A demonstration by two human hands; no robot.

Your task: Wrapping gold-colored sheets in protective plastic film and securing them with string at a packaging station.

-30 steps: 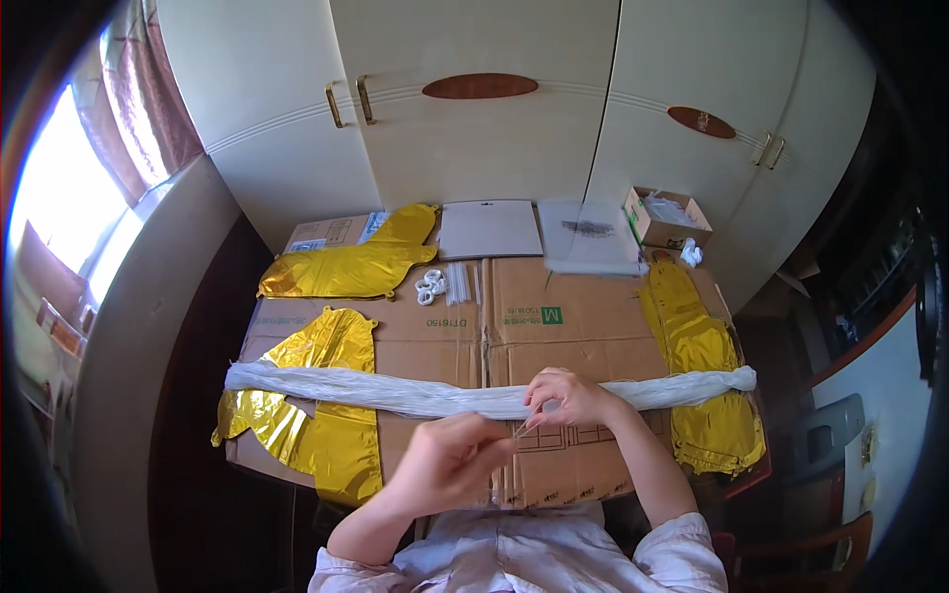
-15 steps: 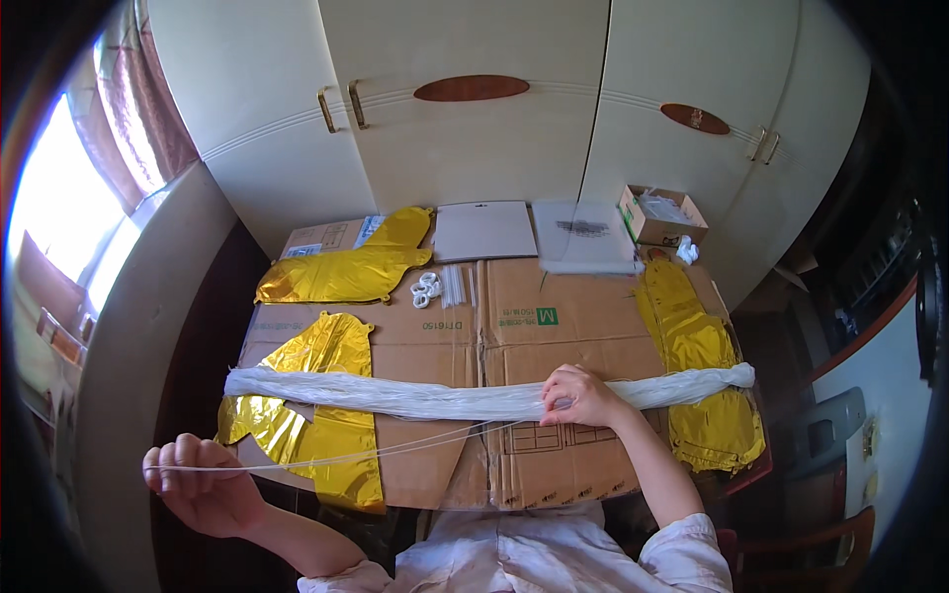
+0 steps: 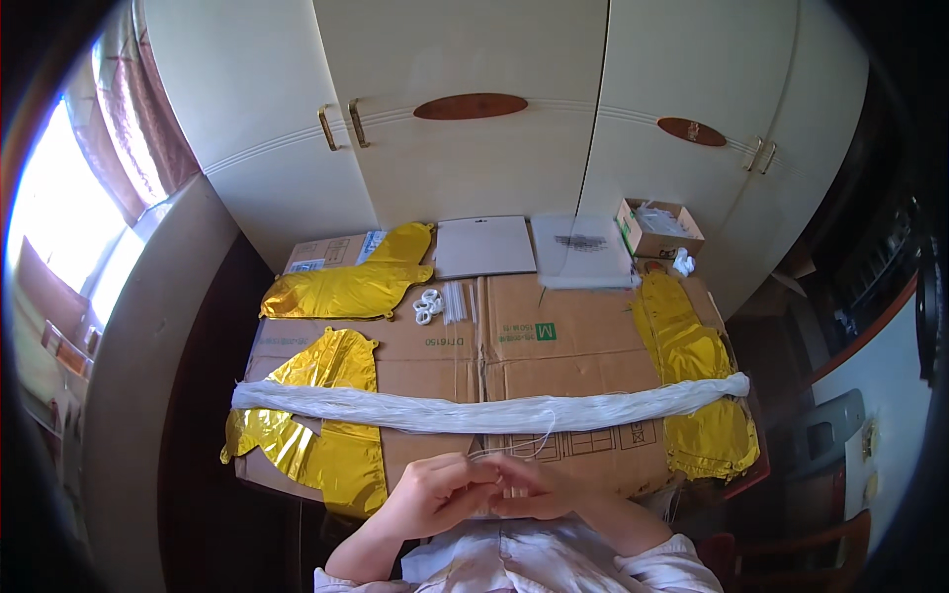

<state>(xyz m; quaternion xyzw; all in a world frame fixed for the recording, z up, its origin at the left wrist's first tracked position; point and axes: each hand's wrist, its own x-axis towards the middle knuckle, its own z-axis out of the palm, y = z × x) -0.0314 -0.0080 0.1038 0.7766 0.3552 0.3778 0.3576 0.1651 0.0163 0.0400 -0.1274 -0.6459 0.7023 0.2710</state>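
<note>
A long bundle of white thread [image 3: 474, 414] lies crosswise over the cardboard-covered table. Close to the table's front edge, my hands meet in front of my body. My left hand [image 3: 435, 496] has its fingers bent and closed, their tips near the other hand. My right hand [image 3: 542, 488] is closed too, its fingers curled toward the left one. A loose white thread [image 3: 547, 440] loops down from the bundle to the fingers; the part between the hands is mostly hidden.
Flat gold foil balloons [image 3: 341, 292] lie at the left and right. Behind the bundle are white ribbon rolls [image 3: 427, 307], clear tubes [image 3: 454, 303], a pale flat board [image 3: 484, 246], a clear plastic bag [image 3: 581, 259] and a small box [image 3: 660, 240]. A cabinet [image 3: 465, 168] borders the table's back.
My left hand has come in from the far left to the middle. The right hand has left the bundle and drawn back toward my body, meeting it. The stretched thread has gone slack.
</note>
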